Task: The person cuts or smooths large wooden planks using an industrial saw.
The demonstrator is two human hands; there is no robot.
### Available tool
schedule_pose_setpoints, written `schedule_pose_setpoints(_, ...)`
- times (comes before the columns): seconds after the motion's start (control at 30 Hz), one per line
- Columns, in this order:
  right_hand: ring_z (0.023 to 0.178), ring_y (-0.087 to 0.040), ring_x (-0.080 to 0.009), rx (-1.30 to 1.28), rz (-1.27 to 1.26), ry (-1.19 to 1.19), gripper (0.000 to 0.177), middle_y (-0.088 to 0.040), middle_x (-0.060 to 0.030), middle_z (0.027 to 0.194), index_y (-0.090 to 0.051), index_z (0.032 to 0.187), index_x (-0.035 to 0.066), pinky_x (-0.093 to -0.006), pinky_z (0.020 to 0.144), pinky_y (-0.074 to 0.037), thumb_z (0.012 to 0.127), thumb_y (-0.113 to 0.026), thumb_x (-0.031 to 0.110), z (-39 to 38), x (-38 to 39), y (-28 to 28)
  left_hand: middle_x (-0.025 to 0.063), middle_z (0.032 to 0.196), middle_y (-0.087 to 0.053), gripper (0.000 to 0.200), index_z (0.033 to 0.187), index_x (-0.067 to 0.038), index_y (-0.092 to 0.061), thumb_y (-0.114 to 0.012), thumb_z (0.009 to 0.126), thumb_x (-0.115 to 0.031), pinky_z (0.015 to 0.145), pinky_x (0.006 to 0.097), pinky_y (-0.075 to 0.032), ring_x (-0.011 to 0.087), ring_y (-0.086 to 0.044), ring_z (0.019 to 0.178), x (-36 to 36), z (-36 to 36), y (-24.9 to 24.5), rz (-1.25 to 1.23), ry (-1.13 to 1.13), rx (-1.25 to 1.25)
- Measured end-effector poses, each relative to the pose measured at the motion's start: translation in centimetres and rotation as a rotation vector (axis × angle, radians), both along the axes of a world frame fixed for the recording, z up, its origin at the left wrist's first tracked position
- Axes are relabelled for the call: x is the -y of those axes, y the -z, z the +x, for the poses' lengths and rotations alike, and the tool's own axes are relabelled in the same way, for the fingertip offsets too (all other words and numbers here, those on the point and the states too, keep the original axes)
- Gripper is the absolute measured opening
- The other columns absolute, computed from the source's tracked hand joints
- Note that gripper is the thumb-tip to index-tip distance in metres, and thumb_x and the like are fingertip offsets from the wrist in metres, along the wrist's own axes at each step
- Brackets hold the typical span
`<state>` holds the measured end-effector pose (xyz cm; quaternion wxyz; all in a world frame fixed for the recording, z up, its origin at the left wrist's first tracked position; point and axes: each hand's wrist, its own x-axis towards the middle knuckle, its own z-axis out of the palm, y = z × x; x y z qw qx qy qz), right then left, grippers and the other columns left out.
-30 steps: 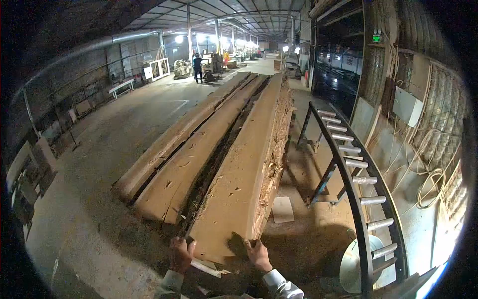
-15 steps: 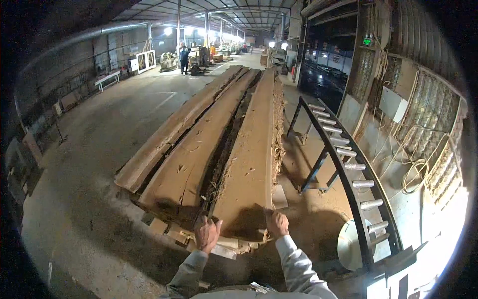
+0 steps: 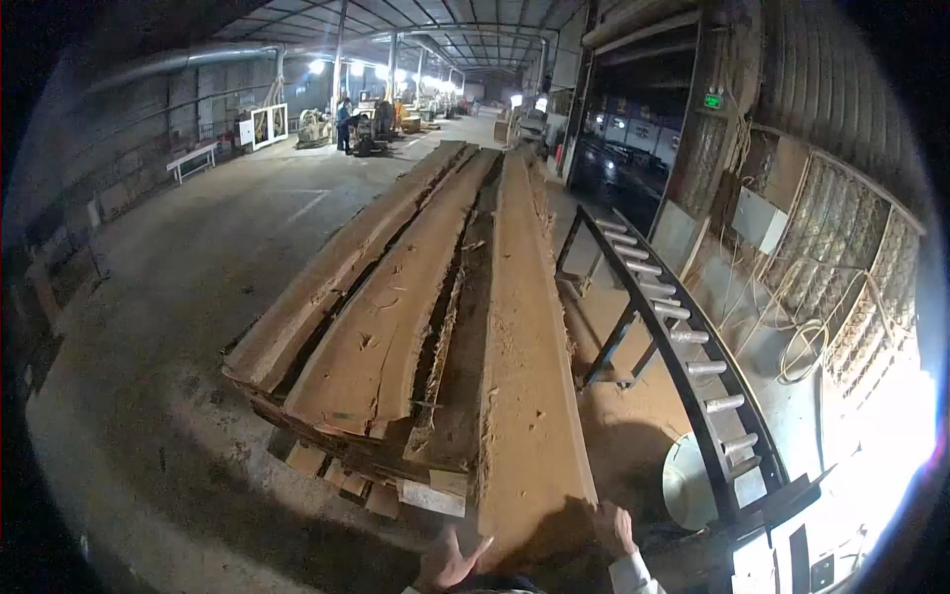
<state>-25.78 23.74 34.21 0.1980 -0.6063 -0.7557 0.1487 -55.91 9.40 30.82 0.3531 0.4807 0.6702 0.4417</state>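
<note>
A long rough-sawn wooden slab (image 3: 524, 376) is raised at its near end and runs away from me along the right side of a stack of similar slabs (image 3: 376, 317). My right hand (image 3: 616, 530) grips the slab's near right corner. My left hand (image 3: 450, 566) sits under the near left end with fingers spread against the wood. Both hands are at the bottom edge of the view and partly cut off.
A black roller conveyor frame (image 3: 673, 337) slopes along the right of the stack. A metal disc (image 3: 688, 485) lies at its base. Wood offcuts (image 3: 346, 475) support the stack. Cables hang on the right wall (image 3: 802, 346). A person (image 3: 343, 124) stands far off near machines.
The slab's near end has swung to the right and toward me, away from the stack. Both hands moved lower in view, and the camera shifted back and right.
</note>
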Motion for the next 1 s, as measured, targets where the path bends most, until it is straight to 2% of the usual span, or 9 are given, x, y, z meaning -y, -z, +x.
schedule_pose_setpoints(0.17, 0.080, -0.063, -0.0417, 0.019, -0.182, 0.093, 0.051, -0.064, -0.0246, 0.078, -0.066, 0.087, 0.001, -0.0490, 0.068, -0.048, 0.090, -0.055, 0.051, -1.7, 4.9, -2.4, 0.0115, 0.151, -0.032, 0.059, 0.144, -0.003, -0.034, -0.042, 0.099, -0.041, 0.117, 0.0386, -0.018, 0.0214, -0.023, 0.142, 3.0, -0.5, -1.3, -0.437, 0.155, 0.491)
schedule_pose_setpoints(0.23, 0.080, -0.062, -0.0420, -0.039, -0.176, 0.026, 0.047, -0.065, -0.0232, 0.078, -0.065, 0.090, 0.002, -0.0488, 0.068, -0.048, 0.091, -0.055, 0.048, -1.1, 4.2, -1.8, 0.0138, 0.113, -0.055, 0.054, 0.120, -0.001, -0.053, -0.055, 0.090, -0.046, 0.091, 0.0385, -0.038, 0.0256, -0.050, 0.104, 3.4, -0.2, 8.3, -0.195, 0.002, 0.345)
schedule_pose_setpoints(0.3, 0.086, -0.065, -0.0370, -0.067, -0.120, -0.253, 0.047, -0.066, -0.0237, 0.093, -0.063, 0.102, 0.002, -0.0428, 0.071, -0.049, 0.092, -0.054, 0.047, -0.1, 1.3, 1.0, 0.0131, 0.093, -0.067, 0.050, 0.107, -0.001, -0.064, -0.063, 0.086, -0.047, 0.078, 0.0367, -0.048, 0.0254, -0.063, 0.085, 3.9, -0.4, 9.8, -0.049, -0.025, 0.316)
schedule_pose_setpoints(0.37, 0.087, -0.066, -0.0318, -0.620, -0.373, -0.132, 0.054, -0.066, -0.0250, 0.096, -0.061, 0.104, -0.003, -0.0391, 0.073, -0.050, 0.090, -0.057, 0.048, -0.8, -4.0, 9.2, 0.0102, 0.094, -0.069, 0.042, 0.104, -0.002, -0.067, -0.066, 0.086, -0.041, 0.078, 0.0338, -0.047, 0.0216, -0.063, 0.086, 3.5, -0.6, 3.9, -0.007, 0.026, 0.408)
schedule_pose_setpoints(0.43, 0.089, -0.066, -0.0305, -0.257, -0.233, 0.012, 0.070, -0.066, -0.0269, 0.093, -0.059, 0.101, -0.013, -0.0382, 0.075, -0.049, 0.086, -0.061, 0.056, -3.7, -1.1, 1.8, 0.0081, 0.096, -0.069, 0.033, 0.099, -0.004, -0.069, -0.070, 0.085, -0.033, 0.079, 0.0316, -0.047, 0.0185, -0.063, 0.088, 3.8, 0.2, -0.4, 0.036, 0.017, 0.500)
schedule_pose_setpoints(0.57, 0.092, -0.066, -0.0338, -0.290, -0.220, -0.042, 0.069, -0.066, -0.0276, 0.091, -0.060, 0.094, -0.011, -0.0405, 0.074, -0.050, 0.085, -0.061, 0.058, -3.1, -0.7, 1.7, 0.0050, 0.101, -0.069, 0.033, 0.105, -0.005, -0.069, -0.071, 0.085, -0.030, 0.084, 0.0307, -0.048, 0.0161, -0.063, 0.092, 2.4, 0.1, 4.4, 0.001, -0.082, 0.485)
schedule_pose_setpoints(0.73, 0.088, -0.067, -0.0334, -0.271, -0.214, -0.044, 0.057, -0.065, -0.0279, 0.088, -0.061, 0.088, -0.009, -0.0393, 0.072, -0.051, 0.087, -0.061, 0.048, 0.8, 1.2, 0.8, 0.0065, 0.110, -0.066, 0.046, 0.113, -0.002, -0.064, -0.073, 0.082, -0.034, 0.092, 0.0335, -0.045, 0.0177, -0.060, 0.101, 6.1, 4.9, -0.7, 0.116, -0.010, 0.489)
schedule_pose_setpoints(0.83, 0.091, -0.065, -0.0398, -0.321, -0.164, -0.072, 0.052, -0.066, -0.0272, 0.094, -0.062, 0.091, -0.007, -0.0406, 0.075, -0.051, 0.087, -0.062, 0.045, 5.0, 5.7, 1.6, 0.0115, 0.131, -0.054, 0.059, 0.134, -0.003, -0.048, -0.061, 0.090, -0.040, 0.105, 0.0369, -0.037, 0.0228, -0.049, 0.123, 9.4, 8.5, 1.0, -0.236, -0.085, 0.301)
schedule_pose_setpoints(1.0, 0.095, -0.063, -0.0419, -0.352, -0.384, 0.012, 0.065, -0.064, -0.0295, 0.098, -0.060, 0.099, -0.007, -0.0447, 0.078, -0.050, 0.081, -0.066, 0.055, 6.1, 13.6, -1.7, 0.0075, 0.120, -0.060, 0.048, 0.119, 0.001, -0.059, -0.061, 0.091, -0.037, 0.096, 0.0328, -0.043, 0.0168, -0.054, 0.112, 16.1, 8.8, 3.2, -0.339, -0.019, 0.710)
